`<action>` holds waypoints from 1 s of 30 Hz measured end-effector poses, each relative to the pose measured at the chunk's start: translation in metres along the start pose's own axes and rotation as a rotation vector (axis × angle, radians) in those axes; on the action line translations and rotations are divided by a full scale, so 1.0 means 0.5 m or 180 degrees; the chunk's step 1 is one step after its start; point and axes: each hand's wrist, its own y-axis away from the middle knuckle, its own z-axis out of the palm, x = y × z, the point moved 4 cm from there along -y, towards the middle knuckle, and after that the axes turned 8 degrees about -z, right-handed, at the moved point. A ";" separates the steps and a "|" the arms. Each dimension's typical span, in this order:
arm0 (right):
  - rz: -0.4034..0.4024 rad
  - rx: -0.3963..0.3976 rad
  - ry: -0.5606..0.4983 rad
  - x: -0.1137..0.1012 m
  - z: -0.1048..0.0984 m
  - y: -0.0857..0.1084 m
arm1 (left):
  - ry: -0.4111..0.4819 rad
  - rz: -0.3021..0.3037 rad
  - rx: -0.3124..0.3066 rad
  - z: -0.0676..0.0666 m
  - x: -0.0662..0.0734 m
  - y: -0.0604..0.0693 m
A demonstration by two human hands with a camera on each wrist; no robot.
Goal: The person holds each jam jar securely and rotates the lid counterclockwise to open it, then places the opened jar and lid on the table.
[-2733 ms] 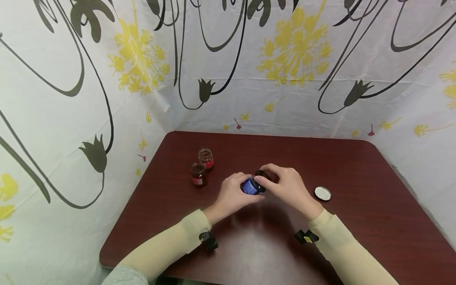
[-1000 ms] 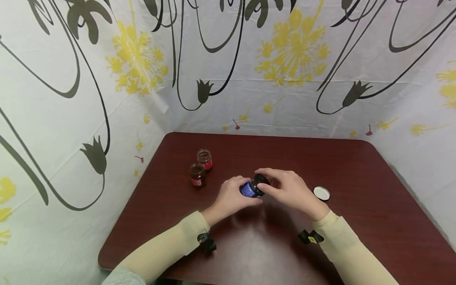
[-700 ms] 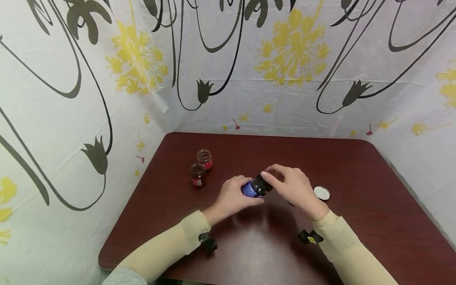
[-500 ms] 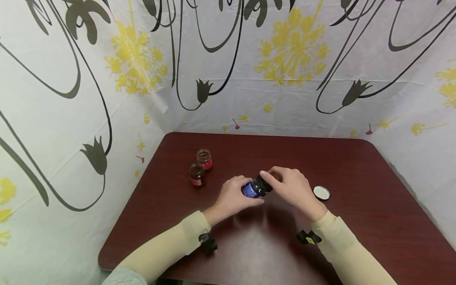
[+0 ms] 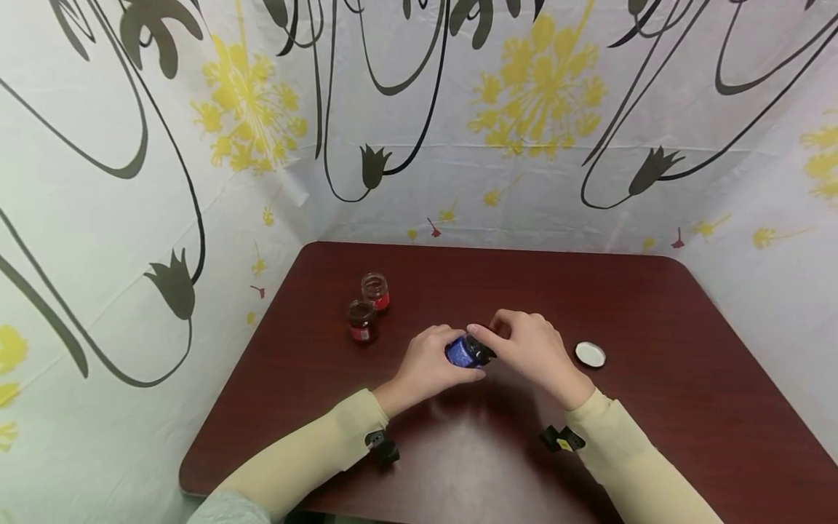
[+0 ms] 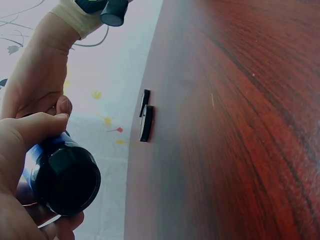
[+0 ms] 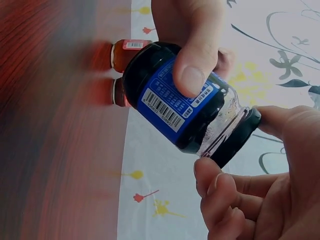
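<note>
Tilted above the table, a glass jar with a blue label (image 5: 460,352) and dark contents is held in my left hand (image 5: 428,362). In the right wrist view the left thumb presses on the label of the jar (image 7: 172,102). My right hand (image 5: 532,351) pinches the jar's black lid (image 7: 234,139) between thumb and fingers, at the mouth. Whether the lid is loose or tight cannot be told. The left wrist view shows the dark base of the jar (image 6: 70,182) facing the camera.
Two lidless jars with red labels, a nearer jar (image 5: 362,322) and a farther jar (image 5: 376,292), stand left on the dark red table (image 5: 628,437). A lid with its white inside up (image 5: 591,354) lies right of my right hand. The left wrist view shows two lids (image 6: 146,123).
My right hand's fingers and thumb have shifted round the black lid, and the hand has rocked slightly back and forth. The left hand and jar have stayed almost in place.
</note>
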 end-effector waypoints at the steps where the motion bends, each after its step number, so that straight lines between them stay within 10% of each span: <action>1: -0.0008 -0.0003 -0.0007 0.001 0.000 0.000 | 0.0001 0.0000 -0.0003 0.000 0.000 0.000; 30: -0.0246 -0.0047 -0.0324 0.009 0.003 0.010 | -0.0114 -0.0068 -0.0014 0.005 0.000 -0.004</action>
